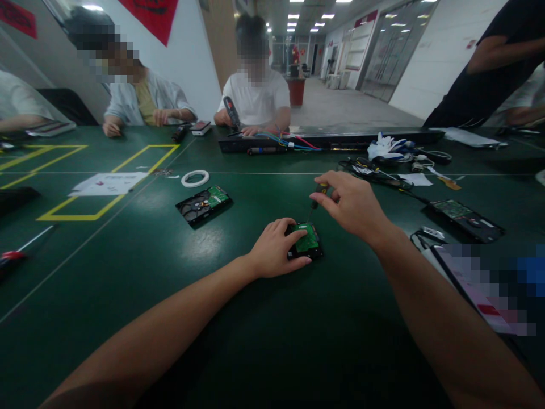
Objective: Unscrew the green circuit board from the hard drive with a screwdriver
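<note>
A small hard drive with a green circuit board [310, 241] lies on the green table in front of me. My left hand [279, 248] grips its left side, with fingers over the board and the thumb along the near edge. Above the drive's far edge, my right hand [351, 204] is closed around the handle of a screwdriver [315, 199]. The screwdriver's thin shaft points down at the far edge of the board; whether its tip touches a screw is too small to tell.
Another hard drive [203, 205] and a white ring [195, 179] lie to the left. A third drive [466, 218], cables [374, 173] and white-blue gloves [387, 147] are at the right. Across the table [238, 318], people sit behind a long black panel [340, 142].
</note>
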Demonstrator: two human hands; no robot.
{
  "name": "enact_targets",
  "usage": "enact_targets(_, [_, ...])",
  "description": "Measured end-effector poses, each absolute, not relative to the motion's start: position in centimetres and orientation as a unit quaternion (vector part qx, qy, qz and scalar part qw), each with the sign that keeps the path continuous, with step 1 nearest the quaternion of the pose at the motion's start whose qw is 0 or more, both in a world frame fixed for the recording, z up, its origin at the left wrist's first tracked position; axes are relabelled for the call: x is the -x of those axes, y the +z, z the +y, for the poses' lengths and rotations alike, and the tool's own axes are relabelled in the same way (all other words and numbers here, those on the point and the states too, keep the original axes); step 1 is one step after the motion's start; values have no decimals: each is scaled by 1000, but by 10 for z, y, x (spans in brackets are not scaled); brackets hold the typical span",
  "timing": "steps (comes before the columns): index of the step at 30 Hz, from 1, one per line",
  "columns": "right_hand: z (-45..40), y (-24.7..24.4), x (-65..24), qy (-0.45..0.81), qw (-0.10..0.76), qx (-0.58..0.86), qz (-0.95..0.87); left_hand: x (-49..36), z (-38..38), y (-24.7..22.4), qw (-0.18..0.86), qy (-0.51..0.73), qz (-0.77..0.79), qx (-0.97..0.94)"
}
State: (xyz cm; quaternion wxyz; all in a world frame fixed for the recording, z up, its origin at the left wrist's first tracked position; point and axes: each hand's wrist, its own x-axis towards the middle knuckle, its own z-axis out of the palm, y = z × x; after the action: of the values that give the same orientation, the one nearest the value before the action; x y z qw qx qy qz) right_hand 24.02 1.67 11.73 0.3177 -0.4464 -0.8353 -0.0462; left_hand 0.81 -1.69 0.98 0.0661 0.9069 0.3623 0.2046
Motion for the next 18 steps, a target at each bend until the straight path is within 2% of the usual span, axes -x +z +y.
enact_targets(7, [15, 119, -239, -15, 323, 441, -837, -8, -16, 7, 64, 214, 360, -906])
enact_targets(18, [10, 123, -237, 108, 296, 461, -830, -8, -15, 8, 67, 206, 362, -907])
